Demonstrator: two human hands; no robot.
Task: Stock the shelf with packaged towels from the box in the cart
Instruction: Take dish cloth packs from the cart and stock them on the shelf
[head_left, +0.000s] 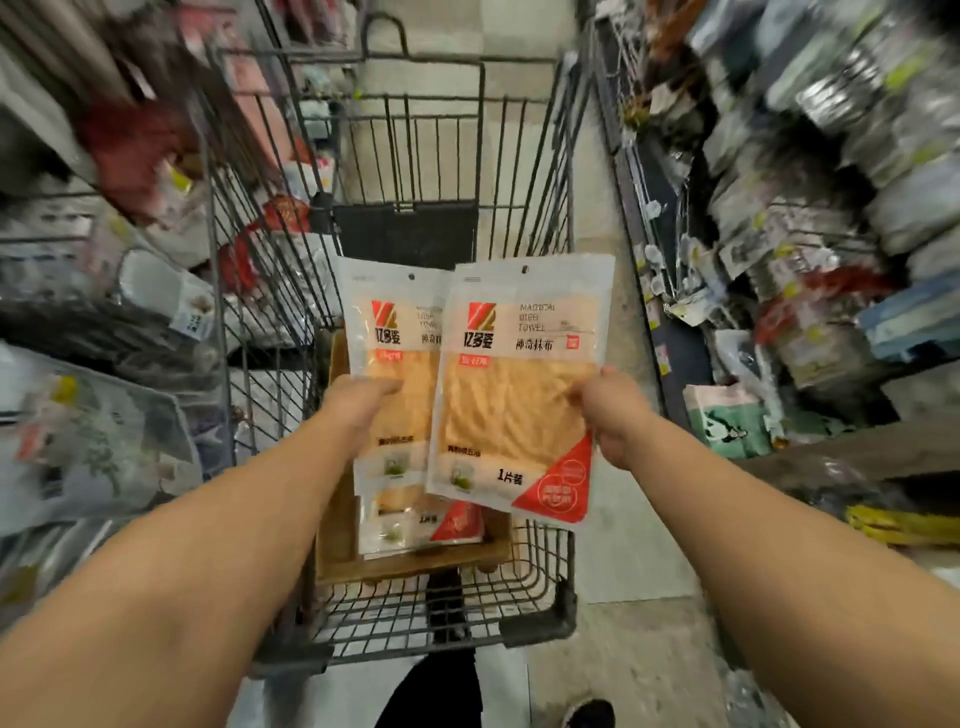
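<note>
So, far left: a shelf (78, 291) w/ blurred bagged goods, mostly grey, white and red packs; too smeared to read. Just right of it the wire cart (291, 218), dark metal, standing in the aisle and seen from above, w/ a black panel (405, 234) low on its far end.

The left hand (358, 405) is over the cart, fingers curled round the lower left part of a towel pack (400, 374), thumb on the front. That pack is upright, label toward the camera, orange cloth inside, hang hole at the top. Its right edge is tucked behind the 2nd towel pack (514, 379), which overlaps it in front and tilts a bit clockwise. The 2nd pack has the same red logo, a red corner at bottom right and "1" printed near the bottom.

Below both, a cardboard box (457, 558) sits in the cart basket at the near end; more packs (415, 522) of the same kind lie inside it, partly hidden by the held ones.

The right hand (613, 410) pinches the 2nd pack at its right edge, about mid-height, thumb on the front, fingers behind.

Right side: the right shelf (810, 218) crowded w/ hanging and stacked packaged goods, blurred, plus a pale floor (623, 545) btw cart and shelf. A dark shoe (589, 714) shows at the bottom edge.
</note>
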